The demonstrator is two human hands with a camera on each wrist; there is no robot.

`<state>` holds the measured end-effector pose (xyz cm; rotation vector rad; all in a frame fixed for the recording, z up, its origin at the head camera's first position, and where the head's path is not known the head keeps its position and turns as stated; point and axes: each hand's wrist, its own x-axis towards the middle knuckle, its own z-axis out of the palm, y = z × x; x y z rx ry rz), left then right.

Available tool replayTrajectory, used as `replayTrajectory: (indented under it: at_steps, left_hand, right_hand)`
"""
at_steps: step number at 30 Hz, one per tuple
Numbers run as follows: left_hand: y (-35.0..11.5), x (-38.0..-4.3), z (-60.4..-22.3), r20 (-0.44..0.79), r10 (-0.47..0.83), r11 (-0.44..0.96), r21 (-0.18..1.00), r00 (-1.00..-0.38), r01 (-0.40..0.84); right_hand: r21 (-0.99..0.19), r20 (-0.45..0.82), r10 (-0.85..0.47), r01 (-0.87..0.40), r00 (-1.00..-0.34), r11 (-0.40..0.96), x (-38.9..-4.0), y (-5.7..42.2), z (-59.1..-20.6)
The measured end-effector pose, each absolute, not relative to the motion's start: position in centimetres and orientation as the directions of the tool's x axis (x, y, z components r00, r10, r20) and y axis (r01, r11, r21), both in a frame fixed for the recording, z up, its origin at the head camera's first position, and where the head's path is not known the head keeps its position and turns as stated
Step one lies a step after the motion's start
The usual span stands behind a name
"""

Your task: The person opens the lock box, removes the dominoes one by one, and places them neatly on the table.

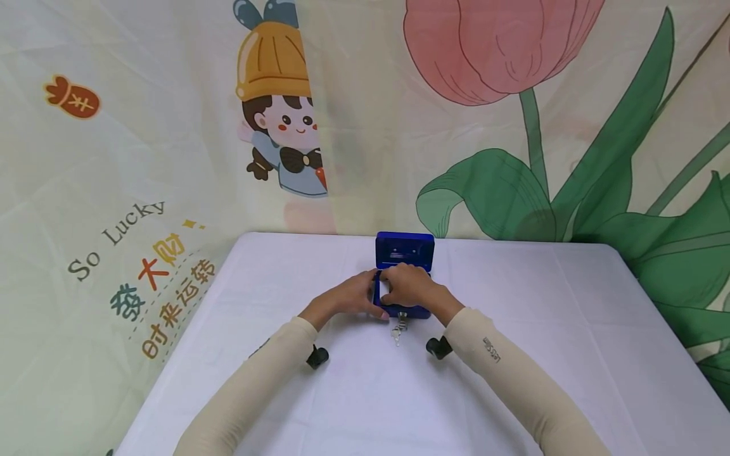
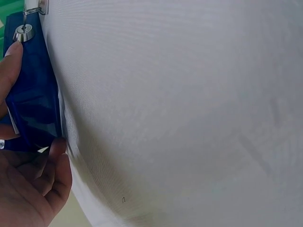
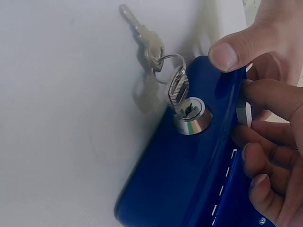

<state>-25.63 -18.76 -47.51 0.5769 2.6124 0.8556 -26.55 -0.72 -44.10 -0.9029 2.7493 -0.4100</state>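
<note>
A blue cash box [image 1: 410,311] stands near the table's back edge, its lid [image 1: 405,249] raised. A key [image 3: 179,92] sits in the round lock [image 3: 193,124] on its front, and a second key [image 3: 150,45] hangs from the ring. My left hand [image 1: 360,294] grips the box's left end, its thumb on the front wall and fingertips low at the corner. Over the open box, my right hand [image 1: 409,285] has curled fingers reaching in at the left side. Between its thumb and fingers shows a flat white object [image 1: 384,289], which it seems to pinch; most of it is hidden.
A white cloth covers the table [image 1: 365,392]. Right behind its back edge hangs a printed curtain [image 1: 365,126]. Black wrist cameras [image 1: 317,357] stick out below both forearms, above the cloth.
</note>
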Motion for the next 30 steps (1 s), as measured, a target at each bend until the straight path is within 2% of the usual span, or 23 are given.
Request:
replayTrajectory:
  at_steps: [30]
  left_hand:
    - [-18.8, -25.5, -47.1, -0.173, 0.496, 0.716, 0.636, -0.851, 0.288]
  right_hand:
    - [-0.358, -0.145, -0.595, -0.519, -0.790, 0.776, -26.4, 0.3, -43.2]
